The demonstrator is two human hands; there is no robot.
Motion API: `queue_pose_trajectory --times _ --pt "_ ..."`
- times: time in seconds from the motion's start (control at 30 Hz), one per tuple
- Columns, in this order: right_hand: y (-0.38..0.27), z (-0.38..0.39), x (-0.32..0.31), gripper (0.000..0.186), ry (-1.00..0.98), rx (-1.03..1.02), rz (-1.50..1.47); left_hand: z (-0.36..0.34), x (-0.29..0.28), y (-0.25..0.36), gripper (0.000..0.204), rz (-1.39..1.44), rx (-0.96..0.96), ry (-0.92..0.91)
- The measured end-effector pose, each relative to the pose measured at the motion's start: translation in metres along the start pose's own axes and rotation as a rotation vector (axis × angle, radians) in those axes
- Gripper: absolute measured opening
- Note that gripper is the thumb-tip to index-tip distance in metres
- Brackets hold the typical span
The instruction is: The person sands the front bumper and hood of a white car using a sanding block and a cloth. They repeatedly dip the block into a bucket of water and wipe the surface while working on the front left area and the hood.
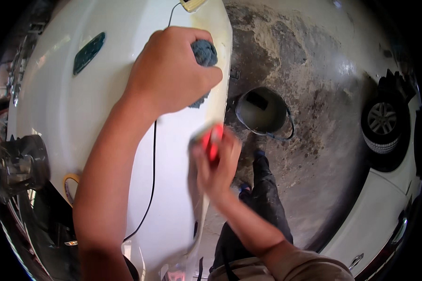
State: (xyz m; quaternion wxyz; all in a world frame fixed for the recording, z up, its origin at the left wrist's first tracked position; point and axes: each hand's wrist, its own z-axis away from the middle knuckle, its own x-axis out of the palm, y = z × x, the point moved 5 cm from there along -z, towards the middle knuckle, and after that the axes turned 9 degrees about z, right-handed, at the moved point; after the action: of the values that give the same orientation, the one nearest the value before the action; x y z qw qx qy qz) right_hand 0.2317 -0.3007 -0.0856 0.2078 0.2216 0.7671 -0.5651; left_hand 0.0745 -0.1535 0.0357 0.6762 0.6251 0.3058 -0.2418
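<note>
Both are clamped — left hand (pixel 176 68) on grey cloth (pixel 204 53), right hand (pixel 222 165) on red object (pixel 214 151).

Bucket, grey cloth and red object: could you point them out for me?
Bucket (pixel 280 101), head view: inner wall near the rim.
Grey cloth (pixel 204 52), head view: bunched upper part.
Red object (pixel 214 151), head view: blurred red surface.

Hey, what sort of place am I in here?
Probably a car body workshop or garage. In front of you is a smooth, white-painted car body panel, with what looks like a ring-shaped roll of yellowish tape nearby. On the right stands another white car.
</note>
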Motion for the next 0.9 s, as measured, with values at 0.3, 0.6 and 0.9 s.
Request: queue_pose_trajectory --times 0.3,0.6,0.9 --pt "0.077 -0.153 0.049 0.031 -0.05 0.304 -0.062 0.009 0.023 0.02 0.021 -0.032 0.045 -0.13" --pt "0.016 -0.048 0.014 0.043 0.0 0.158 -0.078 0.011 0.016 0.013 0.019 -0.088 -0.087 -0.142" --pt "0.013 -0.021 0.007 0.042 -0.02 0.108 -0.059 0.007 0.02 0.005 0.02 -0.145 -0.175 -0.273"
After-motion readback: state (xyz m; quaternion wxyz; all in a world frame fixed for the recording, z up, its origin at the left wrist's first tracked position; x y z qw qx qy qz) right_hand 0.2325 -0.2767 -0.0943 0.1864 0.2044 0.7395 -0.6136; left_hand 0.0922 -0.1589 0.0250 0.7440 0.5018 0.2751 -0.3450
